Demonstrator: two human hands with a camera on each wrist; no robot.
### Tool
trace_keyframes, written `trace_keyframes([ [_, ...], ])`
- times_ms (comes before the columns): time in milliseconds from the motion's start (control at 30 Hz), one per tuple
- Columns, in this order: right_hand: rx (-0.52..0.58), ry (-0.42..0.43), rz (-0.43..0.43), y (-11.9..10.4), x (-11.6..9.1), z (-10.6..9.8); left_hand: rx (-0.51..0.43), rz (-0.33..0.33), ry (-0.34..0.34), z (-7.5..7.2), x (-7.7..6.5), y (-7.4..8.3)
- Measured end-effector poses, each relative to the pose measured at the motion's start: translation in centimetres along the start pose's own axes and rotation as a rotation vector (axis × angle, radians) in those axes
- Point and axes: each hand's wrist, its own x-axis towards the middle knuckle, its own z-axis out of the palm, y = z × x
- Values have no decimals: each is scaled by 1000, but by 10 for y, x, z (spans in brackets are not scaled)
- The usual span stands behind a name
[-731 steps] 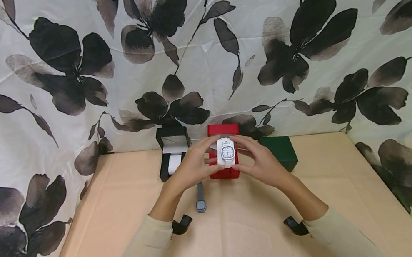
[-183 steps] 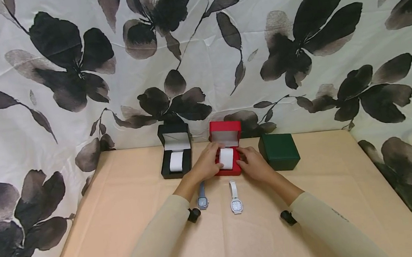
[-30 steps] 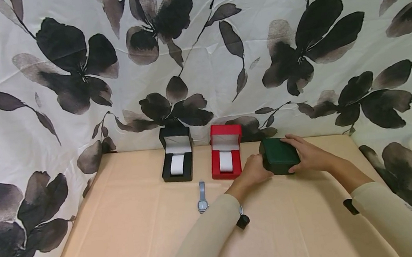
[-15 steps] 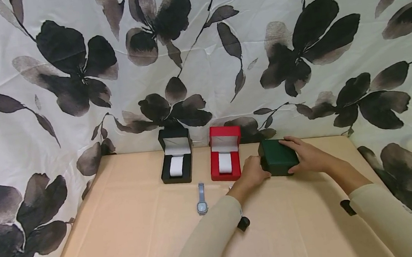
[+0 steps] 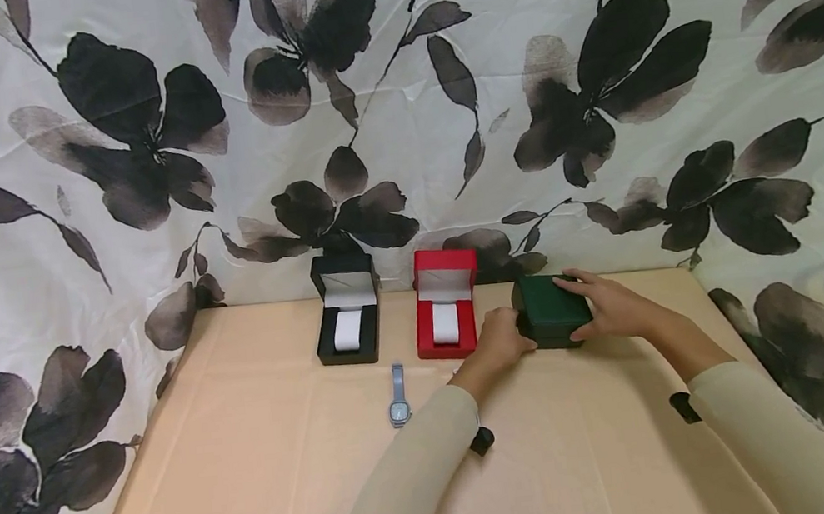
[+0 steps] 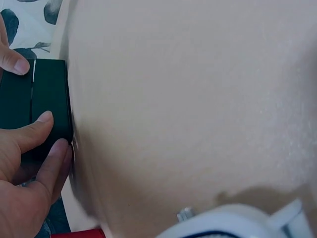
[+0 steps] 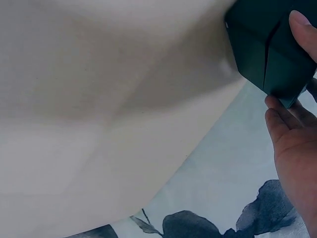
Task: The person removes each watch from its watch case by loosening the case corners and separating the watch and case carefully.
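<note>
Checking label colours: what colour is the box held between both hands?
Dark green; the box shows best in the head view.

Creased floral backdrop (image 5: 396, 108), seemingly fabric, behind tan tabletop (image 5: 268, 465)

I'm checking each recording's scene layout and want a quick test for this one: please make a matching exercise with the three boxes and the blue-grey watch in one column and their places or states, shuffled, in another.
Things:
1. Black box
2. Red box
3. Green box
4. Blue-grey watch

Places or states:
A. Lid up, middle of the row
B. Lying on the table, nearer the person than the row
C. Lid up, left end of the row
D. Gripped between the left hand and right hand

Right pairs: 1-C, 2-A, 3-D, 4-B
</note>
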Motion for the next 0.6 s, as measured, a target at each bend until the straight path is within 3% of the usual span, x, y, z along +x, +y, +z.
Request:
trace_keyframes([
  [233,10,-29,5,1,6,-8,31,-22,-20,-2,2,2],
  [600,111,-107,61,2,13,-20,98,42,-18,-7,7,4],
])
